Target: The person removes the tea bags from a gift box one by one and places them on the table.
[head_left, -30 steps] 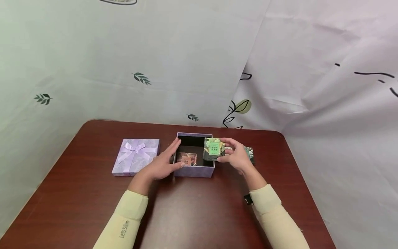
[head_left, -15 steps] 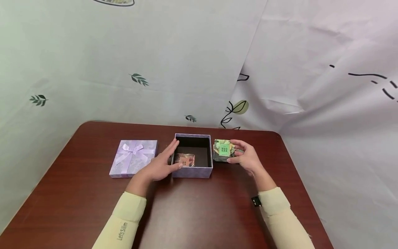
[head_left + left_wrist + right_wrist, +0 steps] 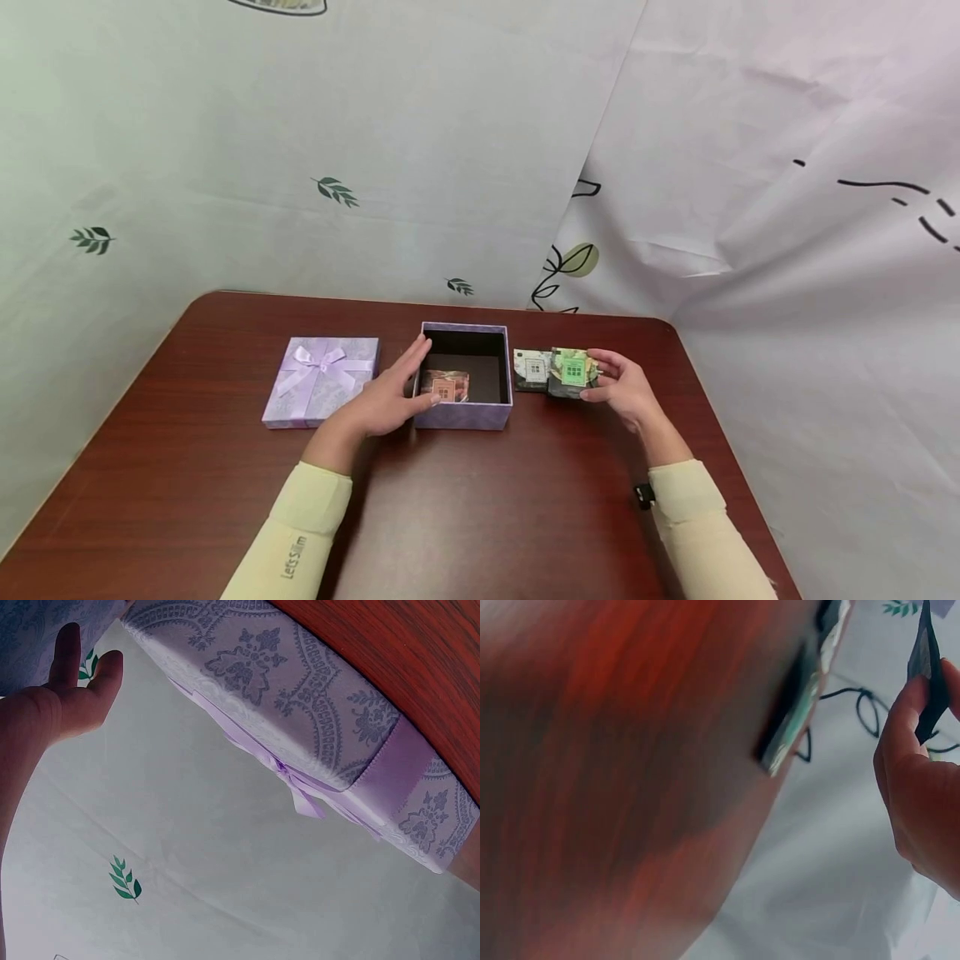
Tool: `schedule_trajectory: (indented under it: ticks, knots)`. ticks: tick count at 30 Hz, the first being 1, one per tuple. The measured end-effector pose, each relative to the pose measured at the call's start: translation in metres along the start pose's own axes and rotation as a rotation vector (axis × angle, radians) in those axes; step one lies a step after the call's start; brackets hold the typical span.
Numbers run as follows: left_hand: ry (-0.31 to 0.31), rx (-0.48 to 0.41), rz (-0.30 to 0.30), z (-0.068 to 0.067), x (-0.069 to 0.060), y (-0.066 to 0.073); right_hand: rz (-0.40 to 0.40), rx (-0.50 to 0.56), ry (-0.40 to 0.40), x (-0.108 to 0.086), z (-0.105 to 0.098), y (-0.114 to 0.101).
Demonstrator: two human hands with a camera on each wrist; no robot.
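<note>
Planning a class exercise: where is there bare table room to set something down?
Free: the table between the forearms, in front of the box; also left of the lid. Crowded: between lid and box, with the left hand; right of the box, with packets and the right hand.

Showing grey-blue damask on lilac across the lid (image 3: pixel 327 401) left of the left hand (image 3: pixel 386 402). Going black inside the purple box (image 3: pixel 465 417) at that hand, brown and orange on the sachet (image 3: pixel 452 383) within. Displaying green and black on the packet (image 3: pixel 572 375) in the right hand (image 3: pixel 628 392). Running red-brown grain through the table (image 3: pixel 487 508) under both hands.
</note>
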State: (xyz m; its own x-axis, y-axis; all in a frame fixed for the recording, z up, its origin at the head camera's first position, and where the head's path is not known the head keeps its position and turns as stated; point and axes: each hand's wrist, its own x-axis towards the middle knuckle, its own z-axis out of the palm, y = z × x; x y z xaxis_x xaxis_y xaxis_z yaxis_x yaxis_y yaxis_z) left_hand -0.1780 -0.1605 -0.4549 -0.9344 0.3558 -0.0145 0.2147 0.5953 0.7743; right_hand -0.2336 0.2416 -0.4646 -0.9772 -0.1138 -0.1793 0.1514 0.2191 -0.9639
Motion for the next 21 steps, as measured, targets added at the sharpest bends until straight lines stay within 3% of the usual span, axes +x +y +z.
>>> schedule_trajectory:
  ticks: [21]
  knots:
    - [-0.011, -0.025, -0.006, -0.001, 0.001, -0.002, 0.083, -0.028, 0.065, 0.004, -0.061, 0.028]
